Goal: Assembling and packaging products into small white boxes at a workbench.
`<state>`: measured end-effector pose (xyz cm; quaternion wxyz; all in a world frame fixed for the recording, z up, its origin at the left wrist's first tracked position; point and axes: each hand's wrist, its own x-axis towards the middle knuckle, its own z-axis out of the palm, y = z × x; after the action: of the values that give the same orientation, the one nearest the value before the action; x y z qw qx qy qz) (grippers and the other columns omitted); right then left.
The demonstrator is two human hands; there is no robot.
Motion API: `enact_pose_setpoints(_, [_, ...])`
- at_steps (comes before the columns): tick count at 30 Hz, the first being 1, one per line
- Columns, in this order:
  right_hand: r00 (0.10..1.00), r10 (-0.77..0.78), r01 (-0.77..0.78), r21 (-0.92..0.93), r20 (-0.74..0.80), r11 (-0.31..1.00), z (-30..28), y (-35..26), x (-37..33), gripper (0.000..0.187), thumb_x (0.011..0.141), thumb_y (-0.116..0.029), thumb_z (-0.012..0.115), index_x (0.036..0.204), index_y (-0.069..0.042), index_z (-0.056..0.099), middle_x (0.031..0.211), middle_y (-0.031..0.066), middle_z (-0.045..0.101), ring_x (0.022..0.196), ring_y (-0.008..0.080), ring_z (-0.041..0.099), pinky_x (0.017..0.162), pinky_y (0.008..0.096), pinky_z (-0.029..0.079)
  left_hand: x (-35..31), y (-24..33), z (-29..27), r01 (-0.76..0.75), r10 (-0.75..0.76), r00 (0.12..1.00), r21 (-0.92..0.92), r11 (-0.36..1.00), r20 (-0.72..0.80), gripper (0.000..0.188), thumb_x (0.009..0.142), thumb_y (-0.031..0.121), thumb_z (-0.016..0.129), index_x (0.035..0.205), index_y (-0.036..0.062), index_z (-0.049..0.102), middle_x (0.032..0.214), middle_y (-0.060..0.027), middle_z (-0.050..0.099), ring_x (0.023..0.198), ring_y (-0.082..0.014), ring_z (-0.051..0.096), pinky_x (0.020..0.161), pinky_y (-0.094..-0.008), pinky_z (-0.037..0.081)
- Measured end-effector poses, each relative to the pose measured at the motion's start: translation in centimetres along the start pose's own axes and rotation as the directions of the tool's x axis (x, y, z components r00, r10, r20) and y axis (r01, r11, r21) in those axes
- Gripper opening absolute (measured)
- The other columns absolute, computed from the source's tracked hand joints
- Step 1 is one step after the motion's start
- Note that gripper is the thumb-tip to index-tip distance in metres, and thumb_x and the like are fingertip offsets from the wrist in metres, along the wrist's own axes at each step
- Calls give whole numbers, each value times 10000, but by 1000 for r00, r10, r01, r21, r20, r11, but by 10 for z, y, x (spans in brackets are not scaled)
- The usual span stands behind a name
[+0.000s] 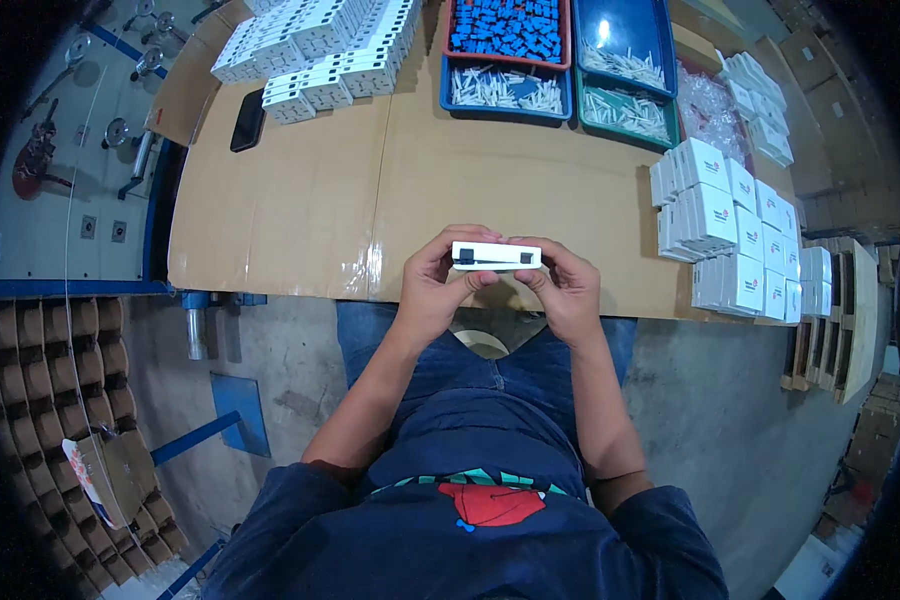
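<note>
Between both hands I hold a white rectangular plastic housing (497, 250) with dark square openings near its two ends. My left hand (444, 275) is closed on its left end, thumb below and fingers behind. My right hand (562, 285) grips the right end in much the same way. The housing is held level, just above the near edge of the cardboard-covered table (300, 220). Its far side is hidden by the fingers.
White housings (315, 90) are piled at the far left, beside a black phone (248, 121). Trays hold blue parts (505, 30) and white pieces (505, 92); a green tray (625, 115) holds more. Stacked white units (730, 225) stand at the right. A wooden pallet (850, 320) lies beyond.
</note>
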<state>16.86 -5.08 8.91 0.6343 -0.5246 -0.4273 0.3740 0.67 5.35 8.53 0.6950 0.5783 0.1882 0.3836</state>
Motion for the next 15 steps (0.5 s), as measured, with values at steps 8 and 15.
enact_pose_setpoints(8, [999,-39,39,21,18,999,-1,-6,4,306,888,-32,730,1186,21,682,1150,116,732,1088,183,667,963,317,516,0,1,2,-32,32,999,-32,999,3,375,809,0,800,1157,22,663,1197,-103,661,1151,-211,635,1005,-335,513])
enact_pose_setpoints(15, [999,-51,50,59,17,997,-4,-1,7,309,888,-23,727,1190,21,681,1172,123,726,1104,198,668,976,326,517,5,0,1,-33,34,999,-7,999,21,371,793,-21,800,1141,21,679,1203,-106,658,1157,-214,628,1017,-343,505])
